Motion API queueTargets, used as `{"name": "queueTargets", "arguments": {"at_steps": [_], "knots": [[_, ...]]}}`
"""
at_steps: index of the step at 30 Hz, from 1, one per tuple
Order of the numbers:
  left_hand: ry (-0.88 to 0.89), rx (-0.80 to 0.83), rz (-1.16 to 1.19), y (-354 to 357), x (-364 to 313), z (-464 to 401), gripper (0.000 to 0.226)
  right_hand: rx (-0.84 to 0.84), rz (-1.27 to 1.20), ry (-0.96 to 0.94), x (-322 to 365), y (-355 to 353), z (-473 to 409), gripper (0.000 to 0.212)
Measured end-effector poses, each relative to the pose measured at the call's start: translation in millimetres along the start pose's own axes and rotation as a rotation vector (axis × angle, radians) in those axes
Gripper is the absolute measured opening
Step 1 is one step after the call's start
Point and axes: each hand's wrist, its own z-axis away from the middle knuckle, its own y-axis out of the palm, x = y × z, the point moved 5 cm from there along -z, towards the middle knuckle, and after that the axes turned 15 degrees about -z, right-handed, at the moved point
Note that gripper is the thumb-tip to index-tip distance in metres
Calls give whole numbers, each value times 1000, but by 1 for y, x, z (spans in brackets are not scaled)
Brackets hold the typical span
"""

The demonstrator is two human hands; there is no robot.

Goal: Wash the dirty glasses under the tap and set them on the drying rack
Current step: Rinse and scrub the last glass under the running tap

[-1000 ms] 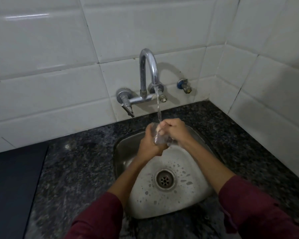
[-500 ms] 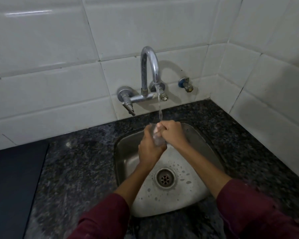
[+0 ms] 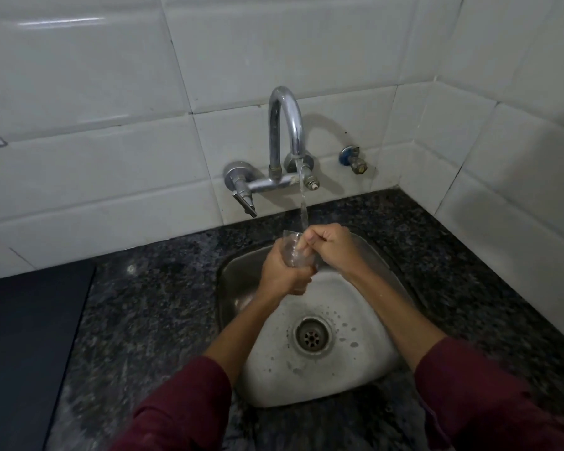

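Observation:
A clear glass [image 3: 293, 250] is held over the steel sink [image 3: 365, 379], right under the stream from the chrome tap [image 3: 285, 125]. My left hand [image 3: 282, 271] wraps around its lower part. My right hand [image 3: 329, 247] is curled over the rim with fingers reaching inside the glass. Water runs down onto the rim and my right fingers. Most of the glass is hidden by both hands. No drying rack shows in this view.
Dark speckled granite counter [image 3: 150, 320] surrounds the sink. A dark flat panel [image 3: 23, 336] lies at the left edge. White tiled walls [image 3: 518, 157] meet in a corner at the right. A small valve [image 3: 354, 161] sticks out of the back wall. The drain [image 3: 311, 336] sits mid-basin.
Both hands stay on the glass under the running water, with only a slight shift of the fingers; the view has tilted a little.

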Motion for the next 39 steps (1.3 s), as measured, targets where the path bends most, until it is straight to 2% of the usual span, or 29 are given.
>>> {"name": "queueTargets", "arguments": {"at_steps": [3, 5, 6, 8, 10, 12, 14, 17, 21, 22, 25, 26, 27, 30, 33, 35, 37, 39], "knots": [[78, -284, -385, 0, -1, 7, 67, -81, 185, 10, 4, 8, 3, 25], [116, -329, -489, 2, 1, 9, 74, -107, 176, 51, -2, 11, 3, 24], [116, -297, -499, 1, 2, 8, 77, -117, 117, 87, -7, 9, 4, 24], [73, -92, -390, -1, 7, 1, 82, -98, -64, 132, -13, 2, 7, 26], [9, 211, -56, 0, 10, -1, 76, -19, -248, 105, -15, -3, 8, 29], [-11, 365, 200, 0, 11, -2, 67, 49, -339, 75, -12, -4, 8, 31], [-15, 324, 207, 1, 13, -5, 60, 73, -288, 54, -9, -2, 4, 32], [-18, 120, 44, 4, 13, -2, 50, 8, -110, 39, -10, -1, 1, 33], [-45, -143, -179, 8, 20, 2, 53, -103, 84, 114, -19, 8, 2, 31], [-62, -138, -227, 10, 24, 2, 61, -129, 90, 168, -27, 10, 1, 31], [-185, 40, -225, 19, 38, 4, 99, -179, 75, 430, -54, 10, -1, 23], [-244, 98, -187, 21, 42, 7, 99, -144, 105, 498, -64, 12, -1, 19], [-314, 162, -106, 24, 46, 9, 90, -90, 129, 551, -70, 14, 1, 18], [-564, 359, 132, 29, 53, 27, 48, -17, 108, 642, -84, 19, 9, 21], [-693, 415, 172, 25, 60, 35, 22, -32, 62, 678, -94, 21, 15, 19], [-740, 428, 196, 24, 64, 37, 23, -42, 24, 678, -100, 22, 17, 14], [-788, 435, 259, 27, 70, 36, 46, -31, -2, 669, -104, 24, 19, 9], [-781, 371, 325, 29, 79, 29, 63, -79, -98, 631, -104, 23, 20, 11]]}}
